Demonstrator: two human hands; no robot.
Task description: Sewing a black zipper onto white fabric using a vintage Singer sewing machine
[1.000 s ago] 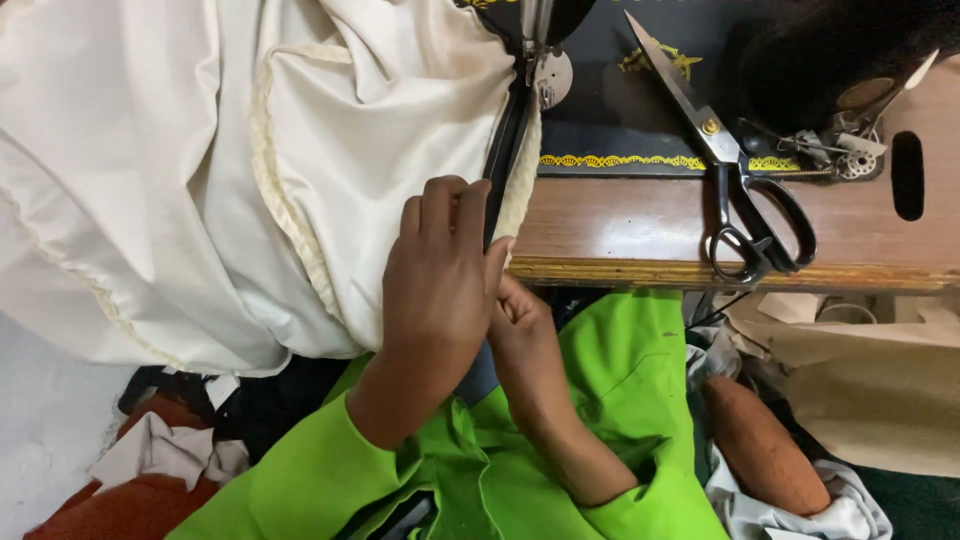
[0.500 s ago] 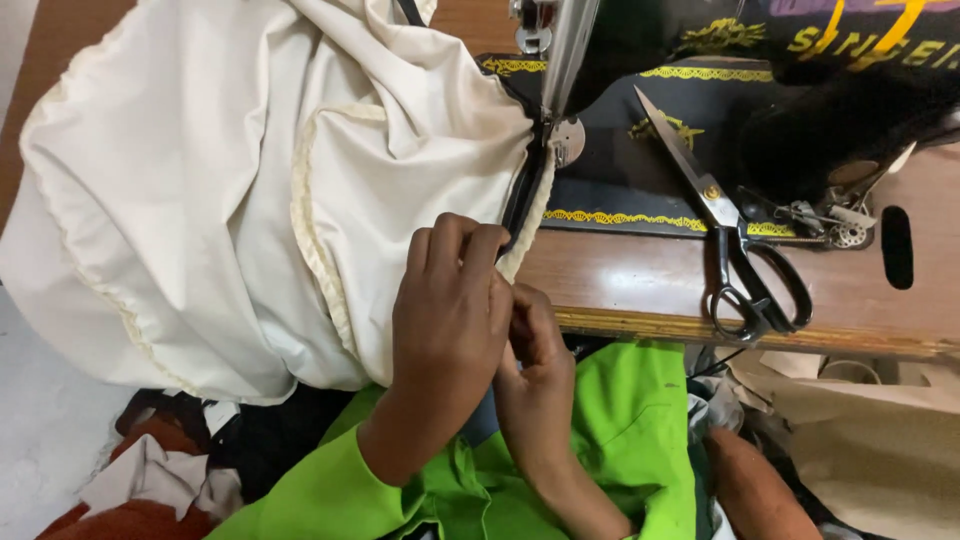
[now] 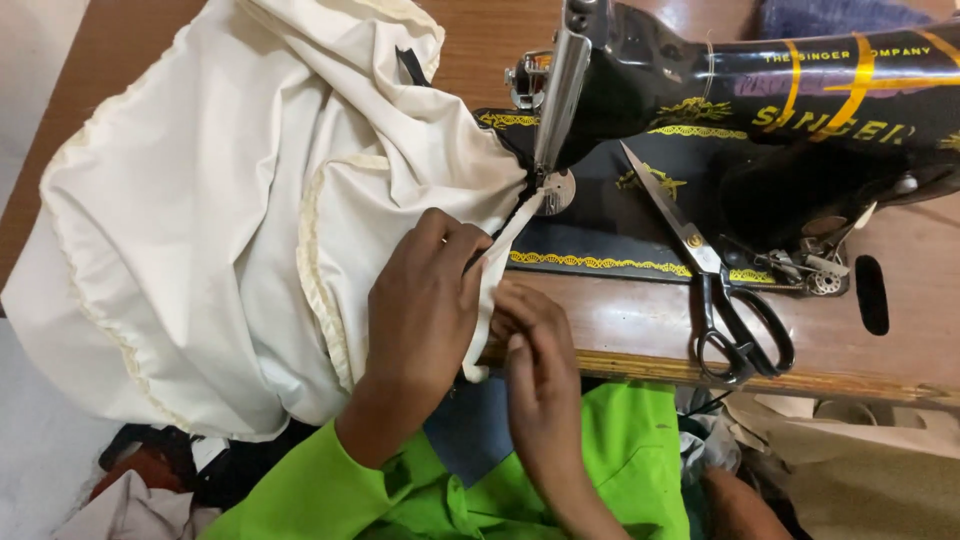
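Left hand (image 3: 425,300) and right hand (image 3: 530,335) both pinch one cream garment (image 3: 220,230); one scissors (image 3: 715,275) nearby.

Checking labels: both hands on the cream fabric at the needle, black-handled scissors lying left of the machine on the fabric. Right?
Not quite. The head view shows the scissors to the right, on the machine bed and wooden table, not on the cream fabric. Left hand and right hand do hold the fabric.
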